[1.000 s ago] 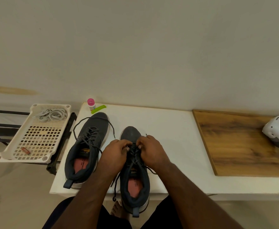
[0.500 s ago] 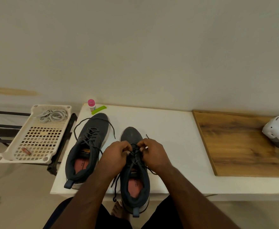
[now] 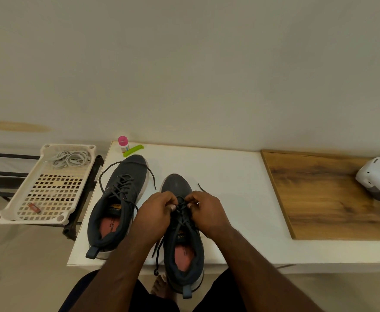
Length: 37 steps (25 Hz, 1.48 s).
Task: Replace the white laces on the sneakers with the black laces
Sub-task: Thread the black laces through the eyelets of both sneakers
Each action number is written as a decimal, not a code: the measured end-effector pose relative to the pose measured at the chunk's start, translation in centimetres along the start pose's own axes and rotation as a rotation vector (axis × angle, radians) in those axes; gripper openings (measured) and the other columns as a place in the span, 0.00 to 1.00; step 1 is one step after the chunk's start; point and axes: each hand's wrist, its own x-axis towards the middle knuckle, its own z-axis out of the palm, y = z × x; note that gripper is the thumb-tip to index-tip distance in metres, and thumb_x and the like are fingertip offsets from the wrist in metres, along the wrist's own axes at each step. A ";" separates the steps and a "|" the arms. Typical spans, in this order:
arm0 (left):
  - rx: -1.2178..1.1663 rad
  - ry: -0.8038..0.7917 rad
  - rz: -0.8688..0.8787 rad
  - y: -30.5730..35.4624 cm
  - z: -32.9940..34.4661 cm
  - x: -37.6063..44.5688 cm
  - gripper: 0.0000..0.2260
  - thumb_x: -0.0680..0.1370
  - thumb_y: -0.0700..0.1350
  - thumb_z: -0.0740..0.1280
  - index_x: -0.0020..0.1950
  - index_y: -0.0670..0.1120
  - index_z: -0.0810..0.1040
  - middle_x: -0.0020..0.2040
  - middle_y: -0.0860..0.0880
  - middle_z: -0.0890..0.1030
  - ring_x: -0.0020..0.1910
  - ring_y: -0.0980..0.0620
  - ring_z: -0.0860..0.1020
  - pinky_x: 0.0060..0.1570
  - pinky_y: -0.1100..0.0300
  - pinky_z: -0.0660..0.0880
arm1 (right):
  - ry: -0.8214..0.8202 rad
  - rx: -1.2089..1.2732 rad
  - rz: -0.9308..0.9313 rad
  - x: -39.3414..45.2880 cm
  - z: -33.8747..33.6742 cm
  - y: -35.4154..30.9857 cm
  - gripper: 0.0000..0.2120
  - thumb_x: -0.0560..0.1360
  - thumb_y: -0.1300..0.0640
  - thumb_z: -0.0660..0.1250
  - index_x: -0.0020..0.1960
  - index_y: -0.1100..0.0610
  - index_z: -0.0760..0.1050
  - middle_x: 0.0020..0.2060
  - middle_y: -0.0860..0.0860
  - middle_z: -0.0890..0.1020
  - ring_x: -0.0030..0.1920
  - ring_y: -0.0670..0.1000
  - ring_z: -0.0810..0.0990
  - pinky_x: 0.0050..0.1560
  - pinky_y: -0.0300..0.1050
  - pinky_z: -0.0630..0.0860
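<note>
- While the removed white laces (image 3: pixel 71 159) lie in the cream plastic tray (image 3: pixel 18 197) at far left, leave them there.
- Left hand (image 3: pixel 155 213) pinching black lace (image 3: pixel 181 209): keep tension even.
- Right hand (image 3: pixel 208 212) pinching likewise over the near dark grey sneaker (image 3: pixel 180 185) on the white desk (image 3: pixel 229 176): I'd snug each crossing.

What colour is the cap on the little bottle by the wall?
Pink, seen in the head view on the small bottle.

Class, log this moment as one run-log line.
left hand: pinches black lace | right hand: pinches black lace | sneaker: being laced | white laces: in basket
</note>
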 end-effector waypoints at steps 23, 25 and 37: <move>-0.065 0.036 -0.071 -1.0 0.3 0.6 0.12 0.81 0.40 0.62 0.61 0.51 0.79 0.56 0.49 0.78 0.49 0.54 0.78 0.56 0.57 0.75 | -0.038 0.067 -0.015 -0.7 -0.3 -0.3 0.12 0.77 0.63 0.65 0.55 0.51 0.82 0.52 0.47 0.83 0.52 0.46 0.80 0.59 0.43 0.77; 0.024 0.021 -0.038 -0.8 0.3 0.9 0.12 0.81 0.41 0.62 0.61 0.51 0.80 0.55 0.49 0.76 0.51 0.55 0.75 0.55 0.64 0.69 | -0.039 0.068 -0.012 -0.7 -0.2 -0.2 0.12 0.77 0.63 0.64 0.54 0.51 0.82 0.51 0.46 0.83 0.51 0.45 0.80 0.59 0.44 0.78; -0.039 0.036 -0.028 -0.9 0.3 2.1 0.10 0.79 0.37 0.56 0.44 0.52 0.69 0.40 0.48 0.74 0.35 0.47 0.77 0.36 0.47 0.77 | -0.015 0.026 0.008 -0.2 -0.1 -0.5 0.11 0.78 0.62 0.63 0.56 0.52 0.80 0.52 0.47 0.83 0.52 0.47 0.80 0.58 0.46 0.78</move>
